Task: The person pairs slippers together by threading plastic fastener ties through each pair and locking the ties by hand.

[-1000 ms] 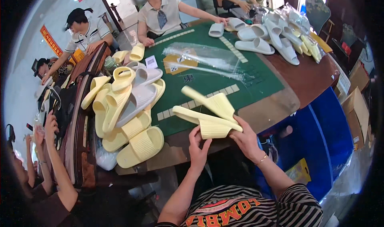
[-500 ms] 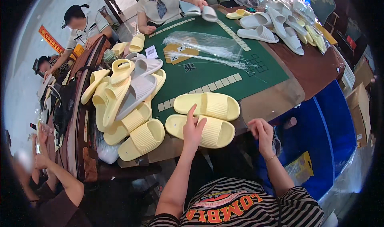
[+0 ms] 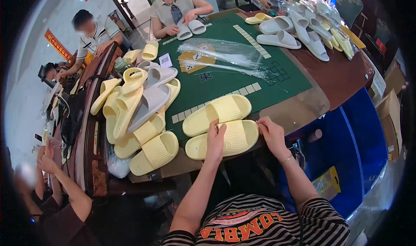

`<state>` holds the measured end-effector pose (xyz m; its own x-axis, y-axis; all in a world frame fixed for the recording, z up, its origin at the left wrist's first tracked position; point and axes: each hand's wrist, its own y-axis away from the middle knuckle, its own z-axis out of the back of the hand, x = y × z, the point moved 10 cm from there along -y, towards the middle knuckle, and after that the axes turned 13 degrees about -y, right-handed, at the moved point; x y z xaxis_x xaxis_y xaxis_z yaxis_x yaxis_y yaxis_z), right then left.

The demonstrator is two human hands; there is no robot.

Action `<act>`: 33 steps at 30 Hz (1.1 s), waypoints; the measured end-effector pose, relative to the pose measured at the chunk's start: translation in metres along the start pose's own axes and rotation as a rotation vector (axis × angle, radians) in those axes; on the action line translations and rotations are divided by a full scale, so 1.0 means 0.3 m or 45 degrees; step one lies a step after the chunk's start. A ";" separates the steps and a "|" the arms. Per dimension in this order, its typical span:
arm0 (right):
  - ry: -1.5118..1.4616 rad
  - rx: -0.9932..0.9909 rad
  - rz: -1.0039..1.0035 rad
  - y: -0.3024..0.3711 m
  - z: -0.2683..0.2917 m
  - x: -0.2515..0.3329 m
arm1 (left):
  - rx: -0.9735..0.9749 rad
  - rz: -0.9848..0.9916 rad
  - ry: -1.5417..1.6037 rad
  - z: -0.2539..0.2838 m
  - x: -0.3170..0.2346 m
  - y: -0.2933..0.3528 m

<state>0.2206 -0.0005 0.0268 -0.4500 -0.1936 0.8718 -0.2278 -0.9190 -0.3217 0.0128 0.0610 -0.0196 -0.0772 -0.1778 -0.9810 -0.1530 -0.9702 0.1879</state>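
Two pale-yellow ribbed slide slippers lay side by side, sole down, at the near edge of the tabletop [image 3: 294,109], the farther slipper [image 3: 232,109] partly over the green mahjong mat [image 3: 229,82]. The left hand [image 3: 214,144] rested across the nearer slipper [image 3: 238,140] at the strap's rear edge, thumb and fingers narrowly parted, while the right hand [image 3: 273,134], fingers bunched, met its toe rim; could not tell whether either gripped. Left of the pair sat a heap of yellow and grey slippers [image 3: 123,111]; beyond, clear plastic bags [image 3: 234,50] and a seated co-worker [image 3: 184,15] handling two grey slippers [image 3: 197,27].
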 end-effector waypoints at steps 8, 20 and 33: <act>0.520 0.122 0.578 -0.040 -0.068 0.145 | -0.259 -0.079 0.154 0.110 0.056 0.082; -0.037 0.473 0.216 -0.054 -0.264 0.009 | -0.179 -0.323 -0.876 0.121 0.259 -0.133; 0.167 0.426 0.266 -0.140 -0.040 0.017 | 0.027 0.013 -0.119 0.201 0.074 0.030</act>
<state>0.2173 0.0411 0.0402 -0.5676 -0.3623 0.7393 0.1637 -0.9297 -0.3299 -0.0496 0.0583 -0.0369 -0.1700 -0.1710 -0.9705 -0.1726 -0.9644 0.2002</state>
